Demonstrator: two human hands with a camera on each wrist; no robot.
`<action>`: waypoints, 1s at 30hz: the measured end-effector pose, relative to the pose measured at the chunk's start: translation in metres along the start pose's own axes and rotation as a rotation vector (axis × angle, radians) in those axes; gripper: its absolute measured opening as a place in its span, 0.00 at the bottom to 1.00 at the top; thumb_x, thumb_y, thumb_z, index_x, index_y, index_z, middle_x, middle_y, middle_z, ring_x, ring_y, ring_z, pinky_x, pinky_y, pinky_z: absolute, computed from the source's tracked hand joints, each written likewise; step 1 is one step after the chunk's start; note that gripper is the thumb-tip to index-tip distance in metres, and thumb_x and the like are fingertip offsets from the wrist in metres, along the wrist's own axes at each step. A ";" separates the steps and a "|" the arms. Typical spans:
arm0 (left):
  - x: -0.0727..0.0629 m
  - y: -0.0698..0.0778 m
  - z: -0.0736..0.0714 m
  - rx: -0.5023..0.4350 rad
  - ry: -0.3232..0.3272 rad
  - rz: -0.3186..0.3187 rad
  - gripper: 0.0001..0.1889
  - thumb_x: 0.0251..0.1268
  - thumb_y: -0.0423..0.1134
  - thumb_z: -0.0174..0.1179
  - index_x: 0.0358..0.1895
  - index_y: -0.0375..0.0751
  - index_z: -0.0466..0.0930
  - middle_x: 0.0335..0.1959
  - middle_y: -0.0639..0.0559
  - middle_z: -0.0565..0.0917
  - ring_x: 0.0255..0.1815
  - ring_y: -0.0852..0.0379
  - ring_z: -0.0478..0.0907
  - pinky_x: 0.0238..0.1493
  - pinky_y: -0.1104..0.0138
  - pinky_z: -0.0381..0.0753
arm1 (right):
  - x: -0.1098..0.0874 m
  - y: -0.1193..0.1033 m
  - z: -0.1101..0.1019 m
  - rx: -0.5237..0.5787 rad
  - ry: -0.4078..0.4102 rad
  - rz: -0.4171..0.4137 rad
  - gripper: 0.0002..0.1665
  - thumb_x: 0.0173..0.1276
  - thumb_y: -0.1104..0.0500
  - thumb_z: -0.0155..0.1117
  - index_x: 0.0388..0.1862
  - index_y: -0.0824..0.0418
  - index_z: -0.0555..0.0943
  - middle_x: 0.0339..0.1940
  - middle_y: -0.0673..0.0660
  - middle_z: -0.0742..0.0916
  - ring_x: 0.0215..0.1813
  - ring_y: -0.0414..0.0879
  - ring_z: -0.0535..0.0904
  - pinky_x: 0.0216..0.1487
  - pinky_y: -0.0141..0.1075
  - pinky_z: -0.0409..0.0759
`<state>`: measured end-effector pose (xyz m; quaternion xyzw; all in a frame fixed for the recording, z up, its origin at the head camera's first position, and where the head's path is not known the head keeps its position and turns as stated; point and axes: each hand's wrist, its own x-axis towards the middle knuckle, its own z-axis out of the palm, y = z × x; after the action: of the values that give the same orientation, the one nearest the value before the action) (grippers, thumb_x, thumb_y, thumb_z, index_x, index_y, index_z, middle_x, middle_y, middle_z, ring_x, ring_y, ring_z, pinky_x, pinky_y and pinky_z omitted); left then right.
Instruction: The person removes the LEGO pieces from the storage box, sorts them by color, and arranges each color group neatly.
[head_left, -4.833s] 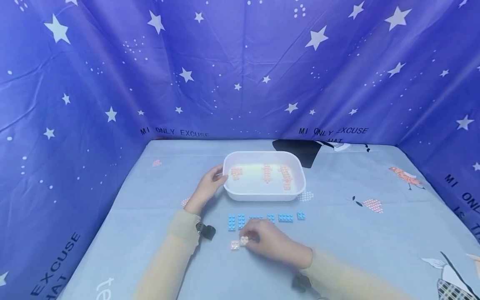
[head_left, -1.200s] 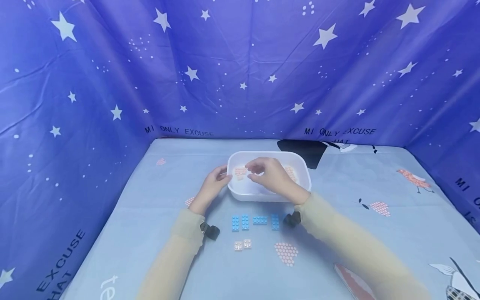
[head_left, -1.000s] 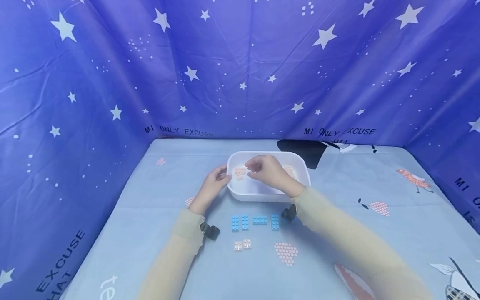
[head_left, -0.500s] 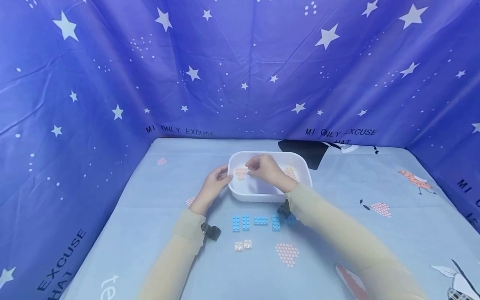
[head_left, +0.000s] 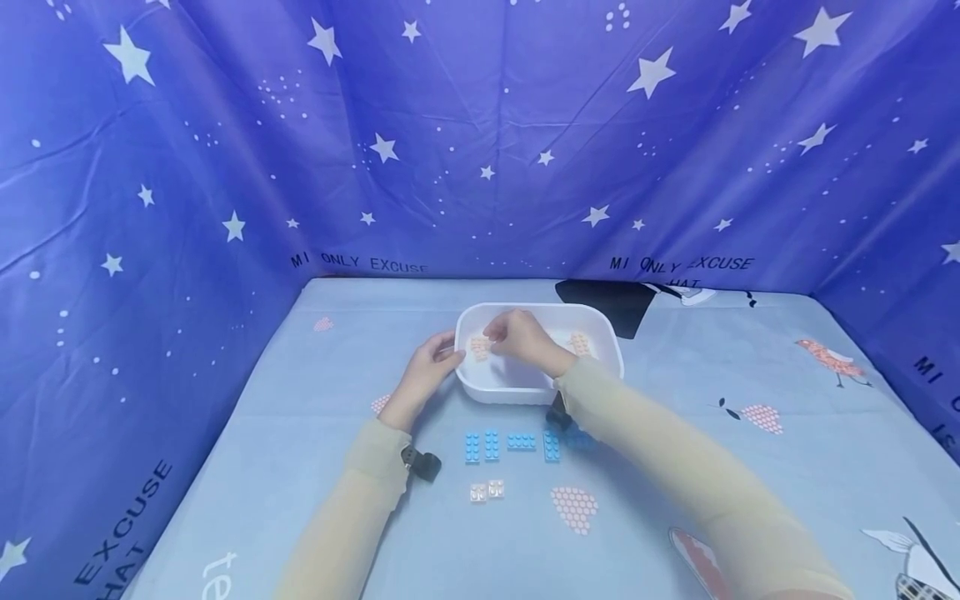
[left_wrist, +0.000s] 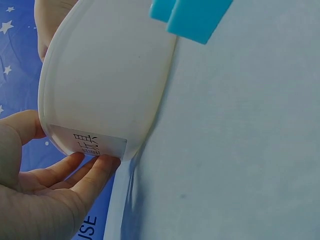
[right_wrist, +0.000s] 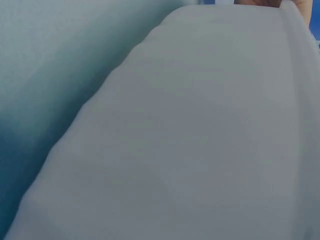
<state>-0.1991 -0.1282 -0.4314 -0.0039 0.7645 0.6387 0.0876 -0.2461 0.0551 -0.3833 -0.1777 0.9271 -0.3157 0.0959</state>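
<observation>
My left hand (head_left: 426,371) grips the left end of a white plastic tub (head_left: 510,395). In the left wrist view its thumb touches the rim and its fingers press the outer wall by a label (left_wrist: 89,142). Inside the tub, my right hand (head_left: 522,337) has bent fingers right at a cluster of small pink bricks (head_left: 478,348). I cannot tell whether it pinches one. More pink bricks (head_left: 579,343) lie at the tub's right side. The tub's pale outer wall (right_wrist: 165,125) fills most of the right wrist view.
Several blue studded bricks (head_left: 521,442) stand in a row in front of the tub, partly behind my right sleeve (head_left: 637,425). Nearer to me sit two pale pink bricks (head_left: 496,489). A printed cloth (head_left: 315,383) covers the table; a starry curtain (head_left: 420,125) encloses three sides.
My right hand has gone from the pale pink bricks on the cloth into the tub, then slightly left onto the pink bricks there. My left hand keeps its grip on the tub.
</observation>
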 end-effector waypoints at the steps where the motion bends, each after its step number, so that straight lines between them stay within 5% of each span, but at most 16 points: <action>1: 0.000 0.000 0.000 -0.001 0.000 0.002 0.27 0.68 0.39 0.58 0.69 0.39 0.66 0.68 0.39 0.72 0.66 0.43 0.72 0.68 0.53 0.72 | 0.001 0.000 0.001 0.000 -0.007 0.006 0.17 0.55 0.70 0.70 0.46 0.69 0.84 0.43 0.64 0.88 0.45 0.53 0.84 0.49 0.38 0.84; 15: -0.001 0.000 0.002 -0.003 -0.011 0.024 0.28 0.68 0.38 0.58 0.70 0.37 0.64 0.69 0.37 0.70 0.67 0.41 0.72 0.68 0.51 0.71 | 0.006 0.006 0.010 -0.018 -0.047 0.075 0.17 0.55 0.70 0.69 0.46 0.67 0.85 0.45 0.62 0.88 0.50 0.53 0.83 0.57 0.41 0.81; 30: -0.001 -0.001 0.000 0.005 0.003 0.011 0.27 0.68 0.39 0.58 0.69 0.38 0.66 0.67 0.38 0.72 0.67 0.42 0.72 0.68 0.53 0.72 | 0.014 0.001 0.022 -0.102 -0.068 0.021 0.16 0.53 0.71 0.70 0.43 0.65 0.86 0.40 0.60 0.89 0.44 0.50 0.82 0.52 0.39 0.82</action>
<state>-0.1981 -0.1283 -0.4323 -0.0003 0.7661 0.6374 0.0828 -0.2528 0.0386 -0.4024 -0.1833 0.9400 -0.2610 0.1212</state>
